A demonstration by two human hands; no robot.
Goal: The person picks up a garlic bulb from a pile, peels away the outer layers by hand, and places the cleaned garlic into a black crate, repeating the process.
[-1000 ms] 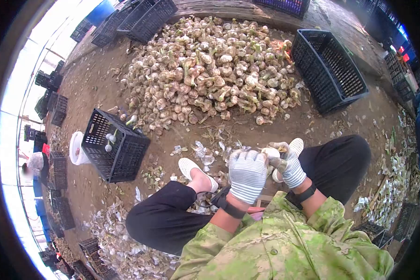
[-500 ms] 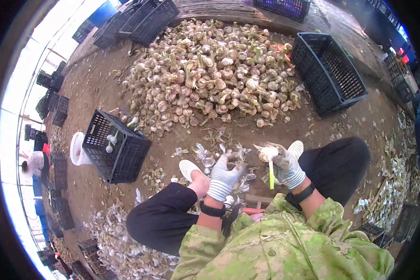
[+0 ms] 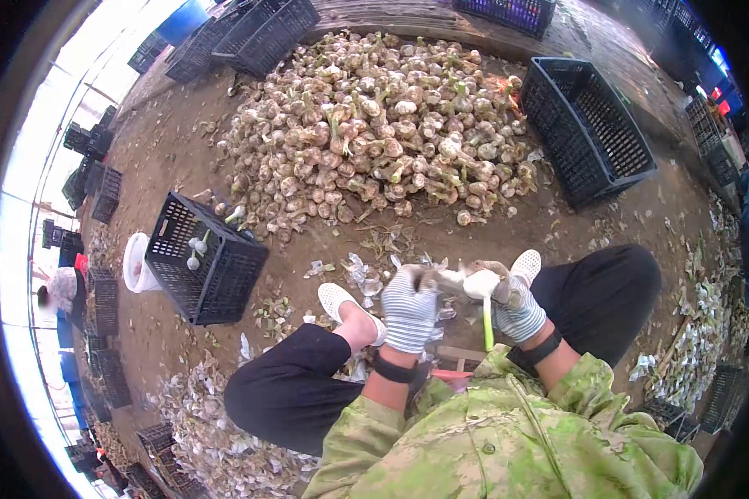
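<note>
White garlic bulb [image 3: 480,284] sits between both gloved hands, near the person's knees, its green stem [image 3: 488,323] hanging down. Right hand [image 3: 520,306] has its fingers closed around the bulb. Left hand [image 3: 409,306] pinches loose skin [image 3: 443,279] at the bulb's left side. Big garlic heap [image 3: 374,133] lies far on the floor, a black crate [image 3: 204,259] at the left.
</note>
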